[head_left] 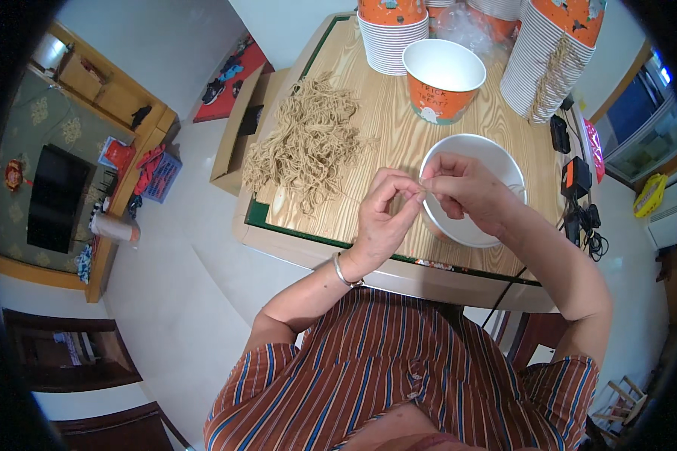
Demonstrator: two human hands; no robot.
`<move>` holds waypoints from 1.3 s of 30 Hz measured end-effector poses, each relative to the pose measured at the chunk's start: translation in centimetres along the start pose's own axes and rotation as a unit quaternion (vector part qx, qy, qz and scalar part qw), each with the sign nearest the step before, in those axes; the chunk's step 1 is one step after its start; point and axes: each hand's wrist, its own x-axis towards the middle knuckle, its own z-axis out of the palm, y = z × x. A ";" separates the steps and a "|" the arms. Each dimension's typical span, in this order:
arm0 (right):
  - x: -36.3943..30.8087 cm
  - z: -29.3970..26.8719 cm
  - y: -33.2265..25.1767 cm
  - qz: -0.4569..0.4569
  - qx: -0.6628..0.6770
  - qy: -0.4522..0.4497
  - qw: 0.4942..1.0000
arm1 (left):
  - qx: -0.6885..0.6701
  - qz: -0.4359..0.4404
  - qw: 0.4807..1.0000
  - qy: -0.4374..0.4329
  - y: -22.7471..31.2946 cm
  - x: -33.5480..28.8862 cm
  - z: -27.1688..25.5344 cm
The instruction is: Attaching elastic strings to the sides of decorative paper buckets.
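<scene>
My left hand [390, 214] and my right hand [466, 188] meet over the near left rim of a white-lined paper bucket [480, 234]. Both hands are closed in a pinch, fingertip to fingertip, on a thin strand that looks like twine; most of it is hidden by the fingers. Under my right hand the bucket leans, its mouth facing me. A thin light loop shows faintly inside its right wall. To the left of my hands lies a loose heap of tan twine [308, 143]. Behind the bucket stands an orange paper bucket [442, 94], upright, with a white inside.
Stacks of nested paper buckets [395, 45] line the table's far side; twine hangs over the right stack [541, 75]. Clear plastic bags [465, 31] lie between them. Black adapters and cables [577, 192] run along the right edge. A cardboard box [237, 143] stands left of the table [376, 161].
</scene>
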 end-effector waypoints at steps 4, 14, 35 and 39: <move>0.0 0.0 0.0 0.004 0.021 -0.003 1.000 | -0.005 0.021 1.000 0.012 0.0 0.3 0.2; 0.5 -0.1 0.2 -0.016 -0.017 0.018 1.000 | 0.096 0.059 0.994 -0.012 1.2 0.7 -0.3; -0.7 -0.1 -0.2 -0.070 -0.196 0.054 0.977 | -0.060 -0.053 0.996 0.030 0.3 0.3 0.4; -0.5 -0.9 0.1 -0.032 -0.146 0.028 0.988 | -0.095 -0.082 0.992 0.031 -0.3 0.0 0.5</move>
